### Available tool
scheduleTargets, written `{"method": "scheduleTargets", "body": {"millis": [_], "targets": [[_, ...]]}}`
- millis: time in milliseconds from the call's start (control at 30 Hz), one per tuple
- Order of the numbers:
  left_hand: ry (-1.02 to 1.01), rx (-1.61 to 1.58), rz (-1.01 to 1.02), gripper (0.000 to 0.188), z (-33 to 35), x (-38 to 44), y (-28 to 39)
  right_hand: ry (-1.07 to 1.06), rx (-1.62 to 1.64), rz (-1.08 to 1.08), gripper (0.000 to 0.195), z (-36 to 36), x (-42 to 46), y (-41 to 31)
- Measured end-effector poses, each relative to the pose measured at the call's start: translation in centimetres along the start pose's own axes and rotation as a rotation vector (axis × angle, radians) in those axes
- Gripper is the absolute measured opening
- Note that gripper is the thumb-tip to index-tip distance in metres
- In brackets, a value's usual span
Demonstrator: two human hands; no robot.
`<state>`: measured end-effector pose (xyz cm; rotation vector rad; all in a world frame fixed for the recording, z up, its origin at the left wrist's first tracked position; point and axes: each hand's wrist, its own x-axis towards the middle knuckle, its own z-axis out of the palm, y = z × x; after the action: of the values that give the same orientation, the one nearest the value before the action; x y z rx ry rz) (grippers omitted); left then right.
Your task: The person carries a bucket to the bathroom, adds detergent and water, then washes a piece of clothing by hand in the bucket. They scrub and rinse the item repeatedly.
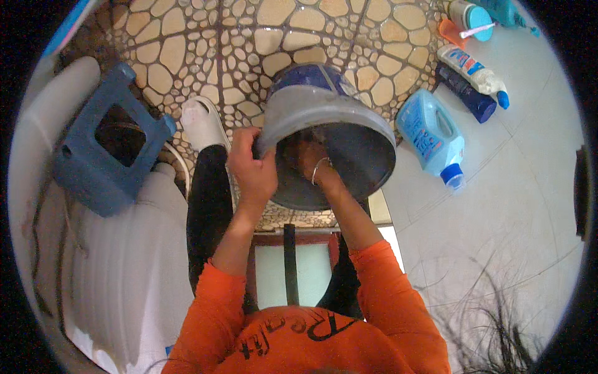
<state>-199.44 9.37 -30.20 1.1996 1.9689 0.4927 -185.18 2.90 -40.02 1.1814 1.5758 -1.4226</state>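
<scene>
A large plastic bucket (327,112), grey-white with a dark blue part towards its base and a dark inside, lies tipped with its mouth towards me. My left hand (253,163) grips the bucket's rim at the left, thumb on the near side and fingers around the outer wall. My right hand (310,159), with a thin bangle at the wrist, reaches inside the bucket. Its fingers are in shadow, so whether they hold anything cannot be seen.
Left of my foot in a white clog (203,124) is a blue-grey plastic stool (84,159). At the right lie a light blue detergent bottle (430,131), a dark blue bottle (467,93), a white bottle (472,70) and an orange item (451,32). Pebble-patterned tiles (168,51) cover the floor.
</scene>
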Motion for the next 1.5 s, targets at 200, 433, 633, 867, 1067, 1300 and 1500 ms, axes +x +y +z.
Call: {"method": "scheduleTargets", "body": {"millis": [200, 433, 633, 867, 1067, 1300, 1500], "targets": [[-0.064, -0.108, 0.051, 0.024, 0.8, 0.6, 0.9, 0.287, 0.068, 0.12, 0.049, 0.5, 5.3, 2.5], [-0.02, -0.056, -0.007, 0.024, 0.3, 0.1, 0.2, 0.381, 0.3, 0.177, 0.055, -5.6, 0.0, 3.3], [-0.053, -0.083, 0.049, 0.024, 0.6, 0.5, 1.0, 0.675, -0.178, 0.294, 0.067, 2.4, 4.7, 8.8], [-0.037, -0.087, 0.056, 0.023, 0.9, 0.4, 0.5, 0.25, 0.309, 0.208, 0.053, 4.2, 5.6, 4.3], [-0.004, -0.051, 0.023, 0.022, 0.6, -0.1, -0.2, 0.375, 0.454, 0.118, 0.048, -0.4, -5.9, -3.1], [-0.03, -0.095, 0.056, 0.024, 0.6, 0.3, 0.3, 0.239, -0.066, 0.009, 0.04, 0.9, -12.2, -1.7], [-0.025, -0.041, 0.078, 0.023, 0.7, 0.2, 0.1, 0.139, -0.461, -0.034, 0.028, -3.4, -13.9, 3.4]]}}
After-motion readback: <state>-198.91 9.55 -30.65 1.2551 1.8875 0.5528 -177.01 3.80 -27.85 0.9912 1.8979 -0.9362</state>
